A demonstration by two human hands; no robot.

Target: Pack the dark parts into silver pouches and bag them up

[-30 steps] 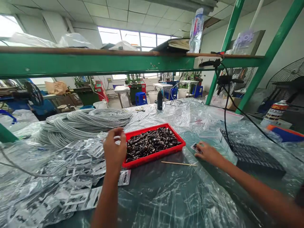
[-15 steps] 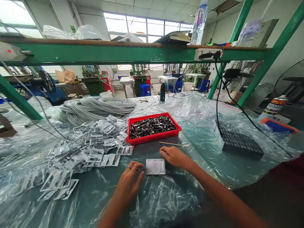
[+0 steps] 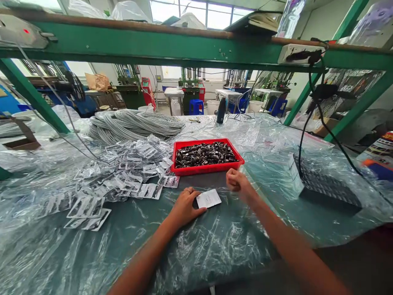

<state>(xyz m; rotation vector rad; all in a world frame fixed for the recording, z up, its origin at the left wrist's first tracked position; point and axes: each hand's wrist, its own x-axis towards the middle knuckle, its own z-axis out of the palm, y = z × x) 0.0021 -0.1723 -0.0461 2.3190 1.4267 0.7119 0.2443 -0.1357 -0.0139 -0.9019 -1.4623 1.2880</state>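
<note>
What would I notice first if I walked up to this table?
Probably the bright red tray in the middle, heaped with small dark parts. Left of it spreads a shiny pile of flat packets, with a big grey cable coil behind. Nearer you, the left hand touches a white card.

- Left hand (image 3: 185, 208): fingers spread at the white card's (image 3: 209, 198) nine-o'clock side.
- Right hand (image 3: 240, 183): curled, blurred, at two o'clock.
- Red tray (image 3: 210, 168), dark metallic parts (image 3: 205, 155) inside: twelve o'clock.
- Packets (image 3: 130, 175): heaped, ten o'clock.
</note>
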